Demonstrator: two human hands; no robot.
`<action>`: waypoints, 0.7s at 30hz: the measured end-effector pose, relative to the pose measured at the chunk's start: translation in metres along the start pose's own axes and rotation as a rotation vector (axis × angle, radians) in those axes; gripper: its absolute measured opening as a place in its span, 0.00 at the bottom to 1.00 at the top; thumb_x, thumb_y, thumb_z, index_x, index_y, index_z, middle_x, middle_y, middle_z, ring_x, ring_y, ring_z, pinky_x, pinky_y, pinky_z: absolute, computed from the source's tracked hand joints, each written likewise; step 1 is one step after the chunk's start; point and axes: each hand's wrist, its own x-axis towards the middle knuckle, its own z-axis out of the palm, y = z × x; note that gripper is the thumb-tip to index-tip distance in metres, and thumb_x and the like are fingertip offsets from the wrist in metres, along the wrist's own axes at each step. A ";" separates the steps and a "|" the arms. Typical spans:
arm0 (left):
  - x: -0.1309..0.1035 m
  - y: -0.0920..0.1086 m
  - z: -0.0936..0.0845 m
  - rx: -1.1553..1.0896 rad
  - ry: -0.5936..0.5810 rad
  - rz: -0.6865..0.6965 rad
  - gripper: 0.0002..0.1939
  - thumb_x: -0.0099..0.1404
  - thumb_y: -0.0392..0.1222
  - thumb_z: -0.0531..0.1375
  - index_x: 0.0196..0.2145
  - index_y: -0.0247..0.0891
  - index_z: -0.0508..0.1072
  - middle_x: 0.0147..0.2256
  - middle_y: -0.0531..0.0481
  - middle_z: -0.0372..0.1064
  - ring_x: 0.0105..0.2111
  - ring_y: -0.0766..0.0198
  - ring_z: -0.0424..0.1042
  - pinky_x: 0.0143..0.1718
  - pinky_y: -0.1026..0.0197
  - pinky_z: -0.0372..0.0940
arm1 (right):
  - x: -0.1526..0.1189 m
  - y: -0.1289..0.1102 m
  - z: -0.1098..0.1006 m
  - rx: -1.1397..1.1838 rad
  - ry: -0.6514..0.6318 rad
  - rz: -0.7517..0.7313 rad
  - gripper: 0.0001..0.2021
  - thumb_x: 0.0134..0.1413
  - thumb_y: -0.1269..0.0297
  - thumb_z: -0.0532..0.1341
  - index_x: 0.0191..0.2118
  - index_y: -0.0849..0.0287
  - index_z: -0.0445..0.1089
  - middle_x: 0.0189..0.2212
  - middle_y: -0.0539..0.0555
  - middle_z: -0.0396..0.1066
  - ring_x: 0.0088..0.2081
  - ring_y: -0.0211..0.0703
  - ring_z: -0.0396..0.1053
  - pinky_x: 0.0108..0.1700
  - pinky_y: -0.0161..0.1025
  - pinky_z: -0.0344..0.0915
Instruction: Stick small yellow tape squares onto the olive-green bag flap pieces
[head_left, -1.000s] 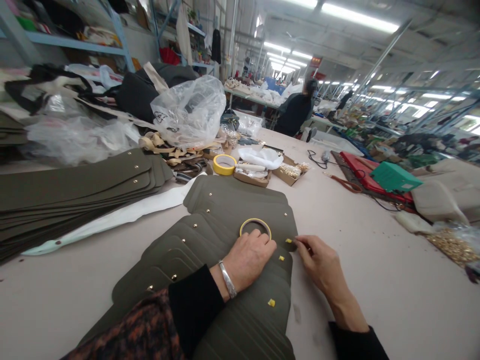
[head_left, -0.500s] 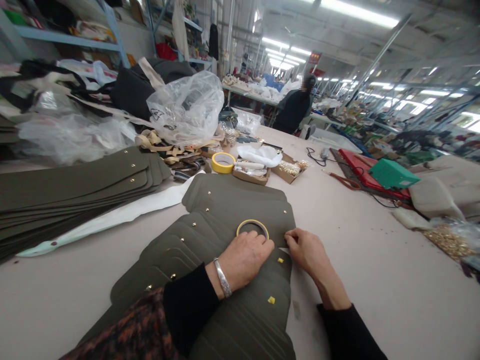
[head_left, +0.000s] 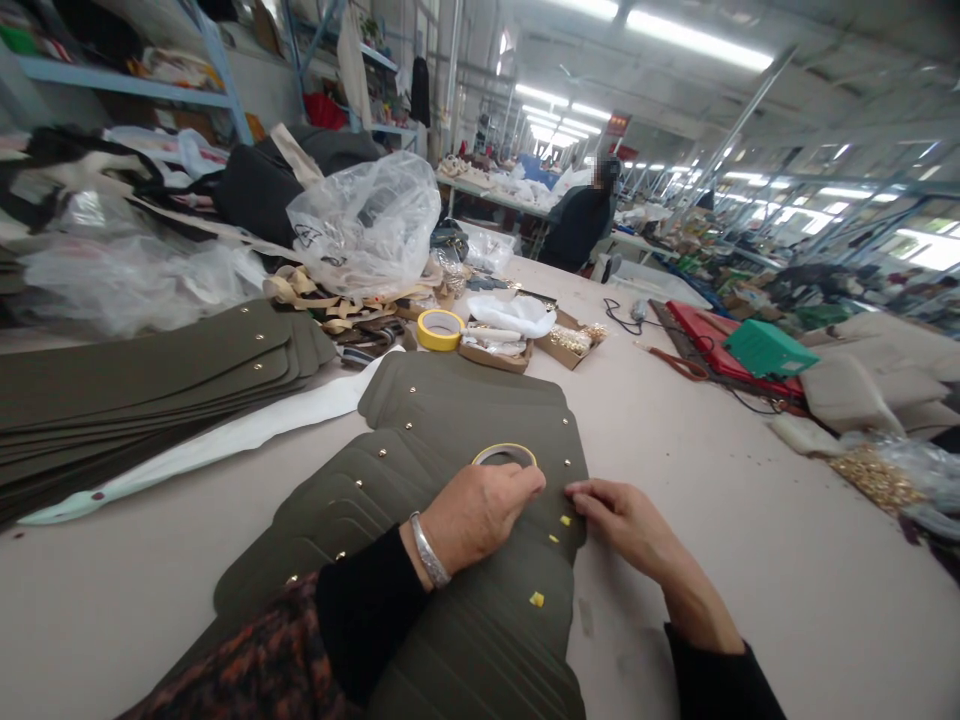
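My left hand is closed on a thin yellow roll of tape, holding it above a fanned pile of olive-green panels. My right hand has thumb and forefinger pinched together at the right edge of the pile; what lies between the fingertips is too small to make out. Just above those fingertips, a gold stud shows on the top panel. Small yellow tape pieces stick to the panels below. More gold studs line the pile's left side.
Another stack of olive panels lies left, beside a white strip. Behind are a thicker yellow tape roll, a box of gold hardware and plastic bags. A green box stands right. A seated person is farther back.
My right hand has slid slightly down along the panel edge, uncovering a gold stud. One more yellow piece shows near its fingertips. My left hand still holds the tape roll.
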 end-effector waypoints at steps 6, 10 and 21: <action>-0.001 0.003 -0.002 -0.102 0.055 -0.002 0.26 0.70 0.38 0.52 0.63 0.42 0.49 0.49 0.48 0.70 0.45 0.62 0.73 0.46 0.60 0.68 | -0.019 -0.024 0.015 0.009 0.317 -0.374 0.09 0.57 0.62 0.59 0.40 0.58 0.73 0.34 0.54 0.75 0.33 0.40 0.71 0.35 0.36 0.68; -0.001 0.006 0.000 -0.101 0.036 -0.035 0.26 0.69 0.39 0.53 0.62 0.40 0.49 0.49 0.45 0.70 0.42 0.59 0.75 0.42 0.60 0.69 | -0.020 -0.037 0.029 -0.116 0.321 -0.605 0.08 0.58 0.71 0.57 0.43 0.57 0.69 0.36 0.54 0.73 0.36 0.39 0.71 0.40 0.37 0.68; 0.001 0.004 0.000 -0.086 -0.014 -0.021 0.05 0.70 0.37 0.51 0.42 0.39 0.64 0.36 0.52 0.70 0.36 0.61 0.72 0.36 0.62 0.65 | -0.015 -0.036 0.047 -0.264 0.500 -0.706 0.07 0.56 0.75 0.54 0.33 0.58 0.68 0.27 0.51 0.72 0.28 0.37 0.69 0.32 0.34 0.66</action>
